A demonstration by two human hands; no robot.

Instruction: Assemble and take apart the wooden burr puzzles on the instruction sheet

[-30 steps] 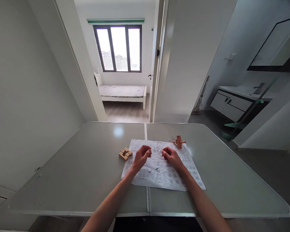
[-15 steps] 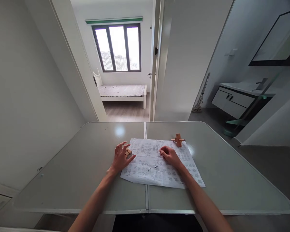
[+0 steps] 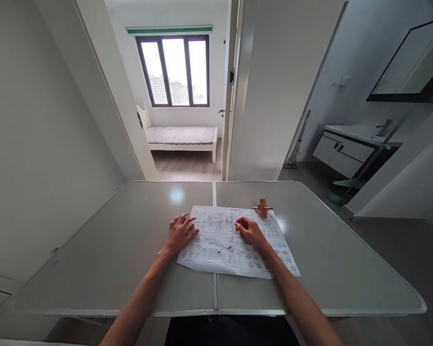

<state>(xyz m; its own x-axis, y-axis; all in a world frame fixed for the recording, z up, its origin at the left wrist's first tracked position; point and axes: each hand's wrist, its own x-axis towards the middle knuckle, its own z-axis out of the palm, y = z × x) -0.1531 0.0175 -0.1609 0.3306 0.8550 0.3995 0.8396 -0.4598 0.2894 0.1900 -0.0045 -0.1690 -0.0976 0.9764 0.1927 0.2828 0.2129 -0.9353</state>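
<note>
On the left part of the printed sheet's edge, my left hand (image 3: 180,233) is curled over a small wooden block piece (image 3: 188,227). Its fingers and thumb hide most of the piece. Above the middle of the paper sheet (image 3: 205,250), my right hand (image 3: 250,230) has thumb and fingertips pressed together in a pinch. Whatever lies between them, if anything, is too small to see. Two tiny metallic bits, perhaps screws (image 3: 230,247), lie on the paper between my hands. A cross-shaped wooden piece with a rod through it (image 3: 262,208) stands at the sheet's upper right corner.
The paper lies on a pale glossy table (image 3: 104,269) with rounded corners and a seam (image 3: 215,293) down its middle. Beyond it a doorway shows a bed (image 3: 182,135) under a window. A washbasin cabinet (image 3: 342,151) is at the right.
My left fingers have closed over the wooden block piece, which showed more before. My right hand keeps its pinch. The whole view has shifted slightly.
</note>
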